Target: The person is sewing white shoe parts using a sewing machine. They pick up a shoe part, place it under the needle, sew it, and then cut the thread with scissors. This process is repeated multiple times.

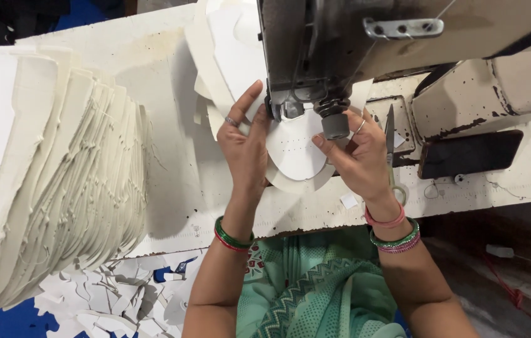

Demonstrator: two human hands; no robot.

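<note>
Pressing one white piece (293, 150): left hand (245, 147), right hand (356, 156); one stack (59, 181).

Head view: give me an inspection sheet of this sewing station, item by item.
Surface: worn cream sewing table, stained and chipped.
Job's things: white rounded piece lying flat under the sewing machine at its presser foot.
Clutter: tall fanned stack of white cut pieces on the left; white offcuts below it; small scissors beside the right hand.
Hands: left hand flat on the piece's left edge; right hand pressing its right side; both open.
Cables: a thin thread runs down the machine head; nothing else seen.
Surroundings: blue floor at lower left; more white pieces behind the machine.
</note>
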